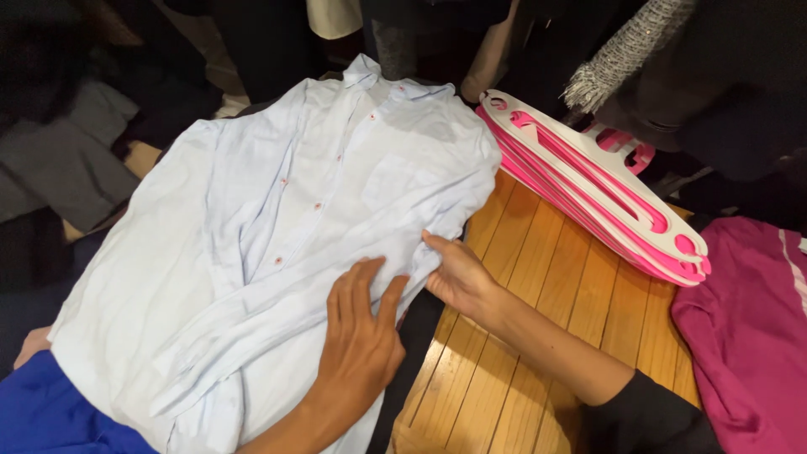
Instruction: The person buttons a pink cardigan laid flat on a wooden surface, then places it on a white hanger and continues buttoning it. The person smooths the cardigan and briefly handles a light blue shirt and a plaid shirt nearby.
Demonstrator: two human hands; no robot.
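- Left hand (pixel 360 336): grip apart, fingers spread, palm flat on pale blue shirt (pixel 277 219).
- Right hand (pixel 458 277): grip clamped on shirt's side edge, just right of left hand.
- Shirt buttoned, front up, on wooden counter (pixel 538 277).
- Pink-and-white hangers (pixel 597 189) stacked beyond right hand.
- Magenta garment (pixel 748 328) far right.

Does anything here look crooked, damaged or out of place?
Nothing looks damaged. The light blue shirt lies wrinkled and slanted, hanging over the wooden table edge. The left hand presses it flat; the right hand pinches its side. The pink and white hangers are stacked neatly.
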